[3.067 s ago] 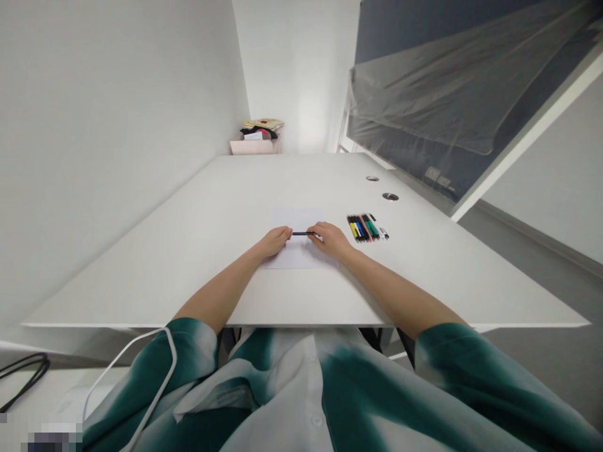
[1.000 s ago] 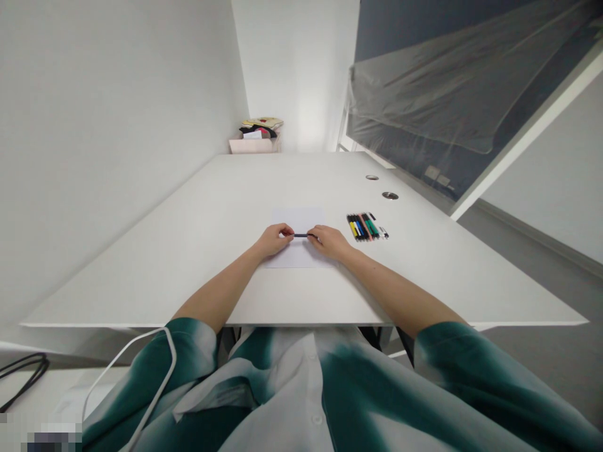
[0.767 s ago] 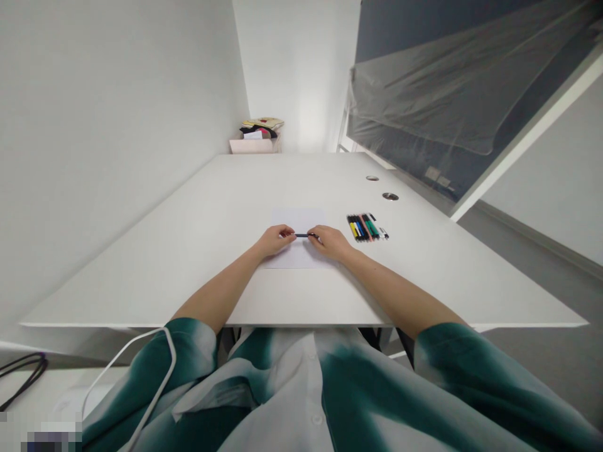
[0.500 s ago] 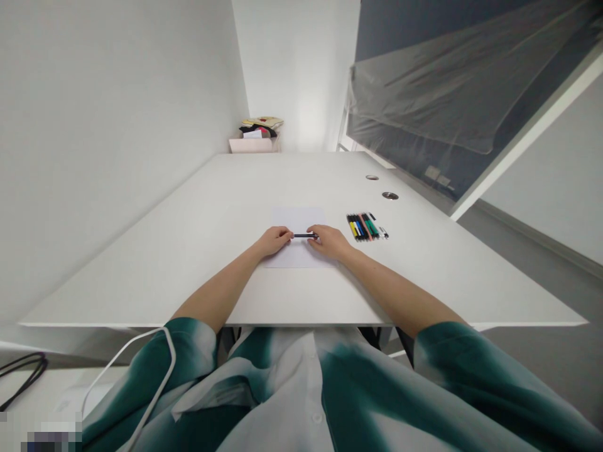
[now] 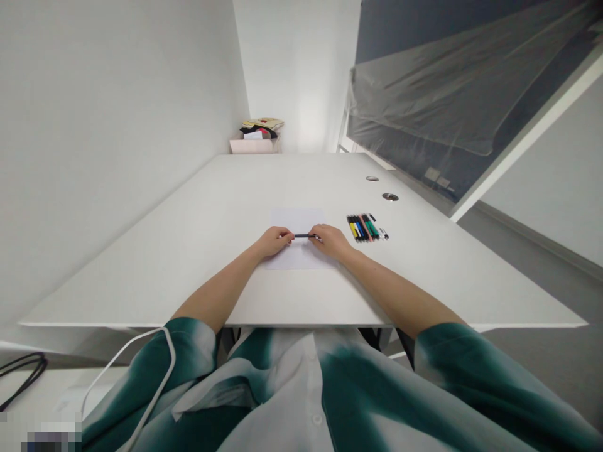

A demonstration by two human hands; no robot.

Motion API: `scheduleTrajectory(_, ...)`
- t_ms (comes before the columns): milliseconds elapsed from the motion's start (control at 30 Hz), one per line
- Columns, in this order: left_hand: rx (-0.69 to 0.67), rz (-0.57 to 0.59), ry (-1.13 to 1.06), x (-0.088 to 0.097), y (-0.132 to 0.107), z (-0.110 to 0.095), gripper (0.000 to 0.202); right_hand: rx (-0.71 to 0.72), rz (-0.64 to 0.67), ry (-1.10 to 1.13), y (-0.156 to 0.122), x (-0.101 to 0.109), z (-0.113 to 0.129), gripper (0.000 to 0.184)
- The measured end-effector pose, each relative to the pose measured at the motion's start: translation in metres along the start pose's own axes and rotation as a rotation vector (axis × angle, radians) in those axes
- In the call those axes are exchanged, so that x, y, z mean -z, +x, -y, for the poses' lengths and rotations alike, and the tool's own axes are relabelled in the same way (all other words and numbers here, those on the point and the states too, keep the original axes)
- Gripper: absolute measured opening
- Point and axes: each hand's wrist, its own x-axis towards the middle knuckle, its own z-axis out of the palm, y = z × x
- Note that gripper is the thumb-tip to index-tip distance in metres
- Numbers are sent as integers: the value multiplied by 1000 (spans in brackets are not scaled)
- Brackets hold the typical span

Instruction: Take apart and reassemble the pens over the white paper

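Note:
A slim dark pen [image 5: 305, 235] lies level across a white sheet of paper [image 5: 296, 220], held just above or on the sheet. My left hand [image 5: 274, 242] pinches its left end in the fingertips. My right hand [image 5: 331, 242] grips the right end, so the pen spans the gap between my hands. Both hands rest over the sheet's lower half, hiding part of it. The sheet lies on a white table [image 5: 202, 251].
A row of several coloured markers [image 5: 365, 227] lies right of the sheet. Two round grommets [image 5: 381, 187] are set near the table's right edge. A pink box with clutter [image 5: 254, 145] stands beyond the far end. Plastic sheeting [image 5: 447, 94] hangs at right; a white cable [image 5: 136, 358] crosses my left sleeve.
The pen sits slightly further right than it did about three seconds ago, still held by both hands. My hands have otherwise barely moved.

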Motion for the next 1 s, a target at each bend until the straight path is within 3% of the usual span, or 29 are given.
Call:
scheduleTrajectory(500,9,-19,-3,-3,-1,2,36,7,15,13,2,0,-1,19)
scheduleTrajectory(767,-3,-114,107,8,-3,-2,29,-158,30,53,2,12,-7,21)
scheduleTrajectory(867,-43,-166,207,12,-5,0,25,-204,28,208,2,15,-16,23)
scheduleTrajectory(1000,-90,-155,328,13,-6,1,21,-268,-15,616,4,12,-26,25)
